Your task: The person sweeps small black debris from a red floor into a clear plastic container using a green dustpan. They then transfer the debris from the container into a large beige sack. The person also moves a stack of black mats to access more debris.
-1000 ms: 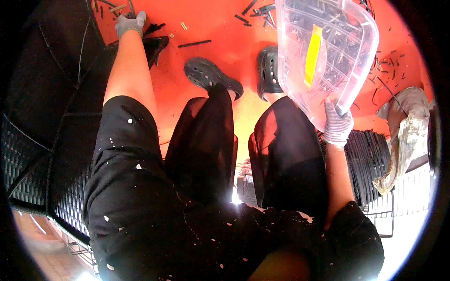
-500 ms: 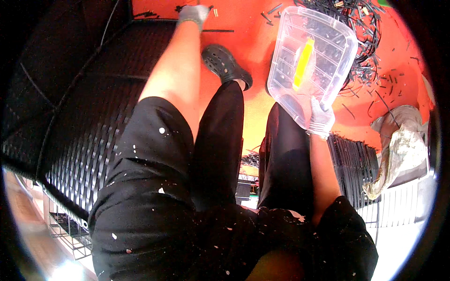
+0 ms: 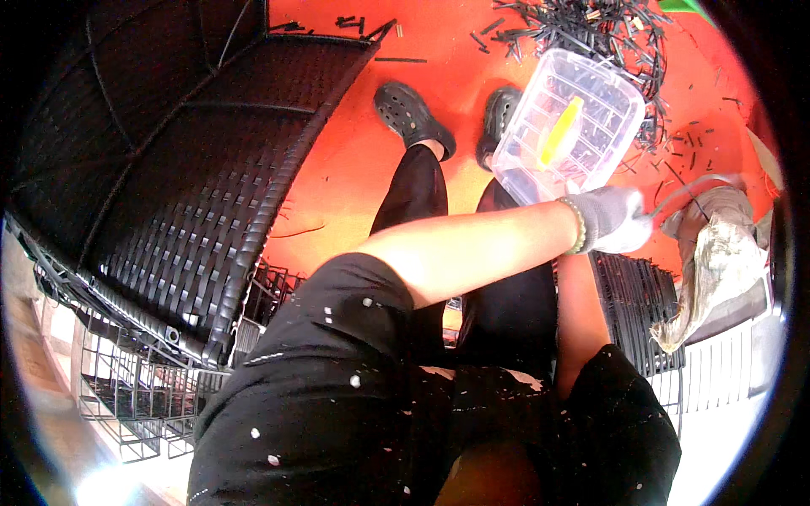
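The left arm reaches straight across the body to the right, crossing above the right forearm. The left hand, in a grey glove, points right with its fingers partly blurred; whether it grips anything cannot be told. A thin grey strip curves away to the right near its fingertips.

The right arm extends forward. The right hand is mostly hidden by the left, but its thumb shows at the near edge of a clear tub, which it grasps. The tub is tilted, in front of the right shoe. A yellow strip shows at its middle; whether inside or on the surface cannot be told.

Beyond the tub, black scraps lie heaped on the red floor. A black woven panel fills the left, wire racks near it. At right, a crumpled cloth lies beside stacked black pieces.
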`<state>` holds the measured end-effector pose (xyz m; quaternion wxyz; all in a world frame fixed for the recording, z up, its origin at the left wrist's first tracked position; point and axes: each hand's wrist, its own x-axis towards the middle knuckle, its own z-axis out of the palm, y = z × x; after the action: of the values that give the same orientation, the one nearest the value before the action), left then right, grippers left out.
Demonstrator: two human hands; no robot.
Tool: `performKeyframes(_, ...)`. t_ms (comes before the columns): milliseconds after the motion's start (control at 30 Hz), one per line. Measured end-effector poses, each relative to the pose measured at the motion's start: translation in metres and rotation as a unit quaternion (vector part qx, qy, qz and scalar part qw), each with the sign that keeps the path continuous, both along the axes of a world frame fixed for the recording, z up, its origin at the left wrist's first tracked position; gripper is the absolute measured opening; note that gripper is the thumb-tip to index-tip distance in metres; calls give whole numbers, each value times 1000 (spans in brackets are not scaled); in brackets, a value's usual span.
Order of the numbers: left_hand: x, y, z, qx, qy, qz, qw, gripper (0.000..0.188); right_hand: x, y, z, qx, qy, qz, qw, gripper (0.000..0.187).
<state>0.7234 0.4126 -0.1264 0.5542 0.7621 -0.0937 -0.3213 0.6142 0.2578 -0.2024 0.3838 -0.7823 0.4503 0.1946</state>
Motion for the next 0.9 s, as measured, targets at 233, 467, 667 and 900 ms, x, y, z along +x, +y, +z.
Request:
performKeyframes(233, -64, 88, -32, -71, 268, 470, 838, 35, 4, -26, 9, 98, 44, -179, 978, 47)
performKeyframes(467, -178, 196, 115, 121, 251, 493, 824, 30, -1, -9, 35, 122, 81, -118, 982, 47)
performKeyframes(667, -102, 270, 303, 168, 24, 185, 968, 30, 7, -20, 90, 202, 58, -181, 961, 44)
performKeyframes(900, -51, 485, 278, 610, -200, 304, 704, 61, 45, -49, 174, 130, 38, -73, 988, 50)
